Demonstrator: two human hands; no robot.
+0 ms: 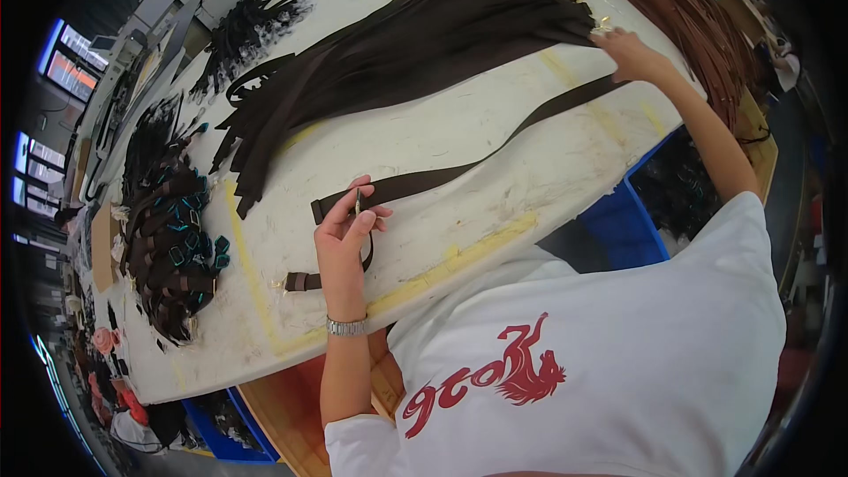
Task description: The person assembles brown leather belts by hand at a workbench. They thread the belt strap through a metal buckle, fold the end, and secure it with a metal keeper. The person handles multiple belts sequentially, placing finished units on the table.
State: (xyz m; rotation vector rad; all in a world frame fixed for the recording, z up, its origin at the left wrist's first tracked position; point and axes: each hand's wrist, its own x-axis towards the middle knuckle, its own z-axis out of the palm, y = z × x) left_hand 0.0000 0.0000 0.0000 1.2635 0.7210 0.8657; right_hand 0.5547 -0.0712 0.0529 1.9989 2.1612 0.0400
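Note:
My left hand (347, 231) pinches a small metal buckle against one end of a long dark brown strap (442, 173) that lies across the white table (424, 132). A short brown strap piece (302, 281) lies just left of that wrist. My right hand (629, 51) reaches far across the table and rests on the other end of the strap, at the edge of a large fan of dark brown straps (415, 44).
A heap of finished straps with teal buckles (172, 238) lies at the table's left. More black straps (252, 22) sit at the far left. Reddish-brown straps (689, 9) are piled at the right. Blue bins (627, 225) stand under the table edge.

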